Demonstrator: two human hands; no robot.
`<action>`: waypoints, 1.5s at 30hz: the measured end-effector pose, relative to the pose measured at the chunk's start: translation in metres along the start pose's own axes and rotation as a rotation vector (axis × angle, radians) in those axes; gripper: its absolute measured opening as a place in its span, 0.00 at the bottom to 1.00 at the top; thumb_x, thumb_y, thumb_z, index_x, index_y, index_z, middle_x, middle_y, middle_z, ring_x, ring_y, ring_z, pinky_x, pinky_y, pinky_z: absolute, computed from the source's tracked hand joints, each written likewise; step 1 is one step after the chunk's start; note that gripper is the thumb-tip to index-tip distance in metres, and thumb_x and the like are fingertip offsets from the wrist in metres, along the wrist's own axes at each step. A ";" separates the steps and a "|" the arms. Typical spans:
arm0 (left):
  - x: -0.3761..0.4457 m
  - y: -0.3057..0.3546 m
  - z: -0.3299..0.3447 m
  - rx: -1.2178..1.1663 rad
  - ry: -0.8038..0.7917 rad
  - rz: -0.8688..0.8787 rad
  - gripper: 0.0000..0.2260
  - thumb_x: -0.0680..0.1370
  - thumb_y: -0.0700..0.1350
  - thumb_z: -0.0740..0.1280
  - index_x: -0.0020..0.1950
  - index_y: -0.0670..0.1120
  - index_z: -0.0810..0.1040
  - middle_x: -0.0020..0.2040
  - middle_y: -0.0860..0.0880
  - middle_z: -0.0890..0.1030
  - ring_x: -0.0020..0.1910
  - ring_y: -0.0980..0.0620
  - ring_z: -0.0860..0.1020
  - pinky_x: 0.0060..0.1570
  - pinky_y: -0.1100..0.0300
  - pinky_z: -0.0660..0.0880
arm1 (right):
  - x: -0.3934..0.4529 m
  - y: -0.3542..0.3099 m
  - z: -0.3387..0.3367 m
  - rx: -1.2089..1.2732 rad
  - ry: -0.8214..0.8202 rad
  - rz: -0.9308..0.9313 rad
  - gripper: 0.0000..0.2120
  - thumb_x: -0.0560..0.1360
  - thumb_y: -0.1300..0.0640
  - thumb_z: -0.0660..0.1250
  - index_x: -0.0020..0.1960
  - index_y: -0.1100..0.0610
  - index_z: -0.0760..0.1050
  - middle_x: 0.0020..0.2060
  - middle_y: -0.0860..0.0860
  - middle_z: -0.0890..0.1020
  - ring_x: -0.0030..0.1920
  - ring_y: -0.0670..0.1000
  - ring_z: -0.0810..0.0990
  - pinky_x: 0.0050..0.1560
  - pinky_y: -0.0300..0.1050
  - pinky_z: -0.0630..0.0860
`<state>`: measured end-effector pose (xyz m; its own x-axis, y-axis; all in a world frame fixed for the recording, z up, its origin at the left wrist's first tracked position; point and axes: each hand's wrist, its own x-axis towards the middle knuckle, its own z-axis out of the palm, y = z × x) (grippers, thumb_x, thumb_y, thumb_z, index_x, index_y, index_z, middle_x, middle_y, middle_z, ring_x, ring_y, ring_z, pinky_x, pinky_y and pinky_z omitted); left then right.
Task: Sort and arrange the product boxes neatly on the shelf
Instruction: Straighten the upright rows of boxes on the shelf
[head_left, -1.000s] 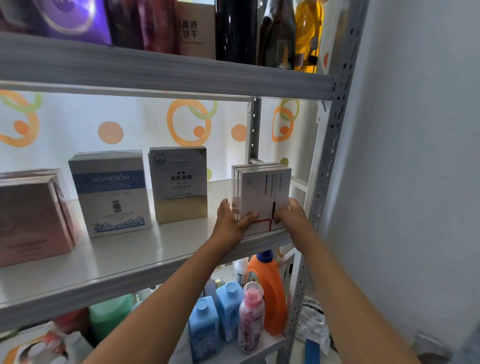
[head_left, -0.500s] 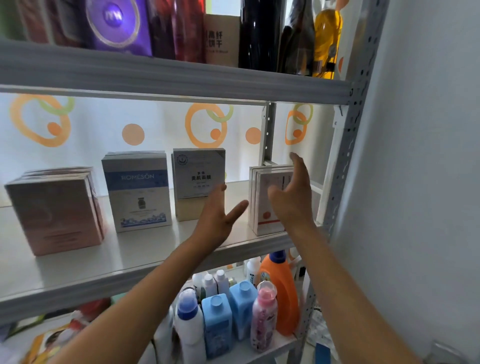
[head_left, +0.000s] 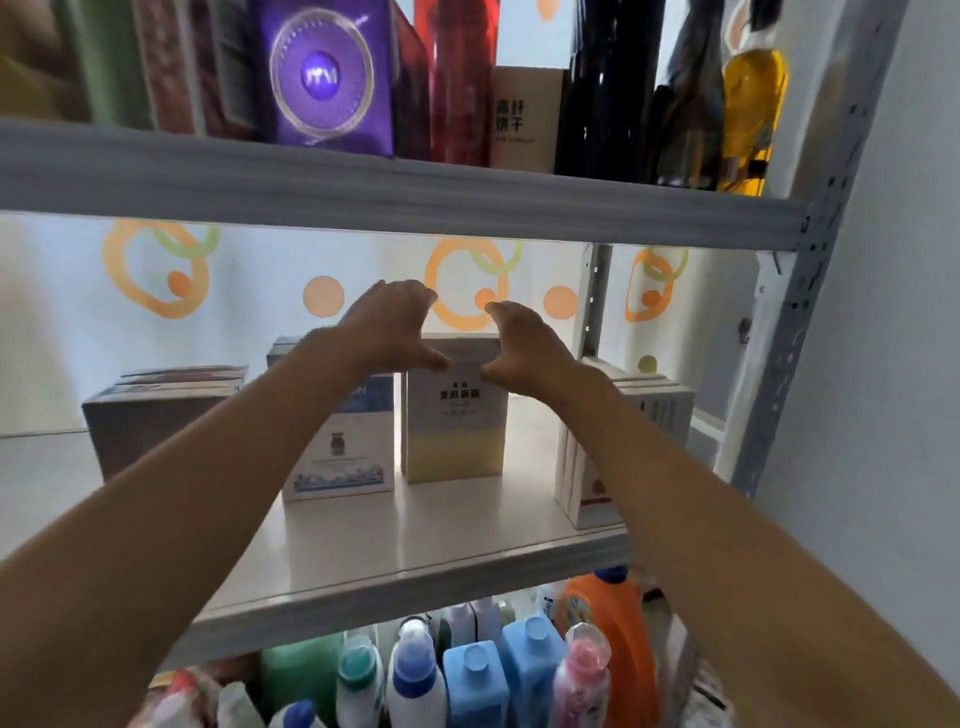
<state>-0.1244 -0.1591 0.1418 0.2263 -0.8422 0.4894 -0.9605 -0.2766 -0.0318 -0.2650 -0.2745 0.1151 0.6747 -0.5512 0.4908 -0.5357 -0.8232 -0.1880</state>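
On the middle shelf (head_left: 415, 561) stand a brown box (head_left: 150, 431) at the left, a white-and-blue box (head_left: 348, 457), a grey-and-gold box (head_left: 454, 431) in the centre and a stack of thin white boxes (head_left: 649, 415) at the right. My left hand (head_left: 387, 327) and my right hand (head_left: 527, 345) are spread open at the two top corners of the grey-and-gold box. I cannot tell whether they touch it. My left forearm covers part of the white-and-blue box.
The upper shelf (head_left: 395, 192) carries a purple box (head_left: 324, 78), dark bottles (head_left: 608, 88) and a yellow bottle (head_left: 753, 98). Below stand blue bottles (head_left: 475, 680), a pink bottle (head_left: 579, 675) and an orange jug (head_left: 613, 623). A grey upright (head_left: 800, 270) and a wall close the right side.
Both hands let go of the thin white boxes at the right, rose and moved left to the top of the grey-and-gold box. The camera has tilted upward.
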 end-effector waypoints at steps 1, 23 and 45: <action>0.008 -0.002 -0.001 0.007 -0.068 -0.021 0.42 0.67 0.62 0.76 0.73 0.43 0.66 0.71 0.44 0.71 0.69 0.44 0.68 0.68 0.50 0.64 | 0.011 0.000 -0.001 -0.037 -0.048 -0.015 0.39 0.68 0.57 0.74 0.74 0.59 0.62 0.70 0.57 0.71 0.70 0.57 0.68 0.67 0.53 0.71; 0.065 -0.013 0.030 -0.112 -0.566 -0.031 0.23 0.62 0.57 0.81 0.50 0.46 0.83 0.46 0.48 0.83 0.48 0.48 0.80 0.49 0.55 0.78 | 0.080 0.012 -0.009 -0.179 -0.621 -0.038 0.19 0.58 0.45 0.81 0.46 0.48 0.82 0.44 0.46 0.85 0.47 0.50 0.83 0.54 0.49 0.81; 0.014 0.025 0.011 -0.296 -0.599 0.021 0.24 0.66 0.49 0.80 0.58 0.44 0.80 0.47 0.49 0.84 0.45 0.49 0.83 0.41 0.60 0.82 | 0.013 0.012 -0.047 -0.081 -0.677 -0.028 0.19 0.63 0.51 0.82 0.52 0.51 0.83 0.45 0.47 0.86 0.46 0.50 0.85 0.50 0.43 0.81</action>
<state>-0.1439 -0.1830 0.1385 0.1765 -0.9811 -0.0796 -0.9502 -0.1909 0.2464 -0.2866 -0.2848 0.1592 0.8439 -0.5150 -0.1505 -0.5316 -0.8404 -0.1054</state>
